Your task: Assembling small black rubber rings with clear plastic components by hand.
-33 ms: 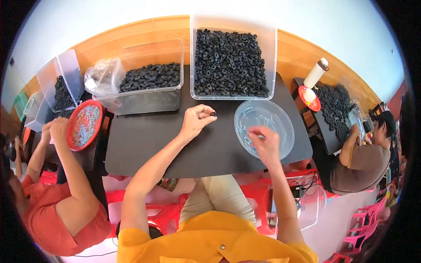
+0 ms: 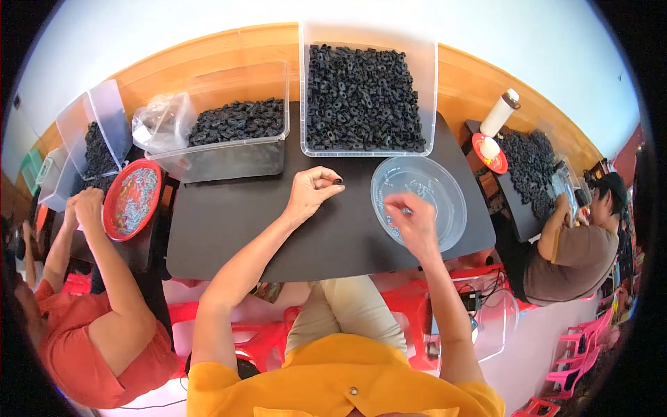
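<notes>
Over the dark table, my left hand (image 2: 313, 192) pinches a small black plastic part (image 2: 338, 181) between thumb and fingertips. My right hand (image 2: 417, 224) hangs over the near left side of a shallow, clear round tub (image 2: 453, 208), its fingers curled and pressed together. Whatever those fingers may hold is hidden or too small to make out. Small shiny pieces lie scattered in the tub. Beyond both hands stands a tall clear bin (image 2: 361, 153) full of small black parts with holes.
A second clear bin (image 2: 236, 161) with dark parts and a plastic bag (image 2: 165, 121) stand back left. At left a person in red works by a red tray (image 2: 158, 198) of small pieces. Another person (image 2: 573, 254) sits at the right table, near a bottle (image 2: 500, 115).
My right hand has shifted slightly left and up over the round tub. My left hand keeps its hold on the black part in nearly the same place.
</notes>
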`<action>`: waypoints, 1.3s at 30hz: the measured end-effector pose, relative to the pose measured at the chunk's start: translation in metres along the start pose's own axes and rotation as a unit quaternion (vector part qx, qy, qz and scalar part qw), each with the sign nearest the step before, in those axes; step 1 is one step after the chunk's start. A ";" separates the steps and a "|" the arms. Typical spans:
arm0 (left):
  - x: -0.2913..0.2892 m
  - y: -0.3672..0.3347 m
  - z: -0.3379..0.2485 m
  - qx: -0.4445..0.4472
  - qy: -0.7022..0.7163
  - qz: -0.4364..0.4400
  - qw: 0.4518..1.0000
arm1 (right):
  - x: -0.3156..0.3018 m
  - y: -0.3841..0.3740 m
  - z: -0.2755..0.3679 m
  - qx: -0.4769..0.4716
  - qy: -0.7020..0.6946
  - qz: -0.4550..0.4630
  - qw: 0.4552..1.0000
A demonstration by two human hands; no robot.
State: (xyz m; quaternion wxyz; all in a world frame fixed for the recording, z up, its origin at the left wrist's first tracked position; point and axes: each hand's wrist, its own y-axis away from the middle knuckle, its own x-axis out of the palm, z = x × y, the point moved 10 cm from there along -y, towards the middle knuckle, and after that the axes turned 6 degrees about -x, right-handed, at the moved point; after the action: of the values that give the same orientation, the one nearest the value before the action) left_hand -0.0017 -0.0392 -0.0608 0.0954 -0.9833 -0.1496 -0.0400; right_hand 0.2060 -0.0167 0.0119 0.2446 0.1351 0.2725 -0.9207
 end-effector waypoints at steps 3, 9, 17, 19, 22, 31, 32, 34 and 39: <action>0.007 0.003 0.012 -0.038 0.009 0.029 0.999 | 0.037 -0.022 -0.006 0.010 -0.014 0.026 1.000; 0.016 0.003 0.019 -0.062 -0.007 0.058 0.996 | 0.068 -0.042 -0.008 -0.049 0.042 0.048 0.997; 0.012 0.005 0.026 -0.063 -0.016 0.042 0.997 | 0.073 -0.045 0.004 -0.087 0.147 0.059 0.984; 0.013 0.008 0.020 -0.058 -0.028 0.042 0.997 | 0.074 -0.046 0.008 -0.093 0.158 0.065 0.981; 0.015 0.009 0.014 -0.055 -0.065 0.039 0.996 | 0.075 -0.049 0.007 -0.088 0.157 0.070 0.981; 0.010 0.005 0.024 -0.076 -0.031 0.038 0.996 | 0.084 -0.054 0.014 -0.148 0.197 0.136 0.960; 0.009 0.005 0.025 -0.074 -0.031 0.036 0.996 | 0.083 -0.058 0.019 -0.170 0.173 0.139 0.960; 0.008 0.006 0.026 -0.072 -0.022 0.036 0.997 | 0.073 -0.078 0.027 -0.211 0.193 0.138 0.948; 0.008 0.005 0.021 -0.071 -0.021 0.027 0.997 | 0.038 -0.169 0.006 -0.223 0.304 0.003 0.926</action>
State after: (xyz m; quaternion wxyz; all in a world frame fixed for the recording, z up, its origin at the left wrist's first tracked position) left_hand 0.0088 -0.0373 -0.0814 0.0227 -0.9919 -0.1218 -0.0269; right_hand 0.0844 0.0898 0.0756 0.1761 0.3513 0.5322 -0.7499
